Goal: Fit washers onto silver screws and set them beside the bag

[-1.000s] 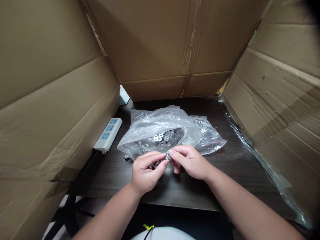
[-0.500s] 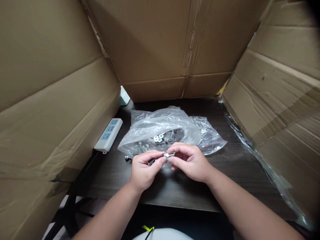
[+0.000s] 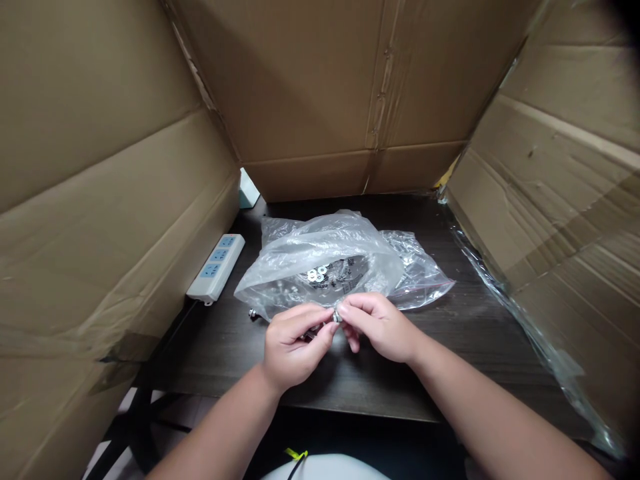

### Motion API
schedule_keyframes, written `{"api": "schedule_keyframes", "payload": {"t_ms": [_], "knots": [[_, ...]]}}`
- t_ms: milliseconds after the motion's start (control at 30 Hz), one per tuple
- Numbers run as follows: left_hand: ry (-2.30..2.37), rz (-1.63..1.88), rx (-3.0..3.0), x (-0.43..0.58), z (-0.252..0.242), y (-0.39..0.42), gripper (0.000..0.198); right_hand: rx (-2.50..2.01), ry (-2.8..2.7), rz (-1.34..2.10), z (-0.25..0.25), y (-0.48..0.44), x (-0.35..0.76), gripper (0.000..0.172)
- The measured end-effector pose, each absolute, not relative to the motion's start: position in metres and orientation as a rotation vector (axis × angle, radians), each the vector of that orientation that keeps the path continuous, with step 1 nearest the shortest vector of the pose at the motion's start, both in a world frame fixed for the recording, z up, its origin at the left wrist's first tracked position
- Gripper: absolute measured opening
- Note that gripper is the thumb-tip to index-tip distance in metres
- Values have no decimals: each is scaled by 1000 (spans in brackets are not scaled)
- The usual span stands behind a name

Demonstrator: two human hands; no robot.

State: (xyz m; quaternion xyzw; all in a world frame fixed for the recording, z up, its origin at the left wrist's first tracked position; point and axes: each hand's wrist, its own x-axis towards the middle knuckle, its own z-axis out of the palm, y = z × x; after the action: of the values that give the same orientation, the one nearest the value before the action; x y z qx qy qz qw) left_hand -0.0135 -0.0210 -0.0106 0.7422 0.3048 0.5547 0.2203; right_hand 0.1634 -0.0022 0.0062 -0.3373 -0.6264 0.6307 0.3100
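My left hand [image 3: 296,343] is closed, its thumb and forefinger pinching a small silver bolt [image 3: 337,317] with a hex part showing. From the other side, the fingertips of my right hand [image 3: 379,328] are closed on the same bolt, covering most of its shank. Another bit of metal shows dimly under the left fingers; its kind cannot be made out. Just beyond both hands lies a clear plastic bag [image 3: 320,243], its mouth facing me. Inside it are several shiny washers [image 3: 316,275] and small dark parts. A second bolt [image 3: 253,313] rests on the table left of the bag.
Cardboard walls [image 3: 310,100] enclose the dark wooden table [image 3: 480,347] at the back and both sides. A white power strip [image 3: 216,269] lies along the left wall. Another clear bag [image 3: 423,270] with a red seal line sits to the right.
My right fingertips have moved left along the bolt, so its shank, visible before, is now mostly covered. Some of the lower right fingers have spread downward. The left hand has barely moved.
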Motion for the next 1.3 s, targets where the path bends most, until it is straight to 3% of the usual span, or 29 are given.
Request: {"api": "schedule_keyframes", "payload": {"t_ms": [133,267,433,767,1000,1300], "knots": [[906,1562,2034,-13,-11,-20,27,-940,-1631,1664,6,-2,162,43],[994,1594,1923,-13,-10,-19,20,-874,-1573,1571,7,-3,163,21],[1006,1557,1846,-13,-8,-19,15,-873,-1546,1557,6,-4,164,18],[806,1548,2082,-14,-10,-19,38,-849,-1517,1675,7,-3,165,19],[791,1533,2112,-15,-11,-20,42,-813,-1499,1725,8,-2,166,17],[911,1560,1828,-14,-14,-18,21,-861,-1617,1450,10,-9,161,11]]}}
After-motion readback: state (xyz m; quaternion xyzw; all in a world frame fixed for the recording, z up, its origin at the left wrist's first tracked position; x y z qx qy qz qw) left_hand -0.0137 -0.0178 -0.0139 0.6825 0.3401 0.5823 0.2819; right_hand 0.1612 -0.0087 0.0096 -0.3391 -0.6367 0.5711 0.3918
